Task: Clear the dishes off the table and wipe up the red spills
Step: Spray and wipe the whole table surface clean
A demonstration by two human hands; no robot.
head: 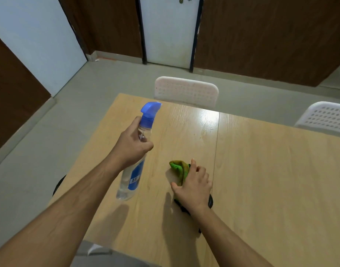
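My left hand (131, 144) grips the neck of a clear spray bottle (131, 179) with a blue trigger head and blue label, held above the left part of the light wooden table (271, 180), nozzle pointing away from me. My right hand (193, 185) rests on a crumpled green cloth (177, 168) that lies on the table, fingers curled over it. The cloth shows brownish staining on top. No dishes or red spills are visible on the tabletop.
A white perforated chair (186, 91) stands at the table's far edge and another white chair (327, 116) at the far right. A dark round stool (58, 185) shows beyond the table's left edge. Grey floor and doors lie behind.
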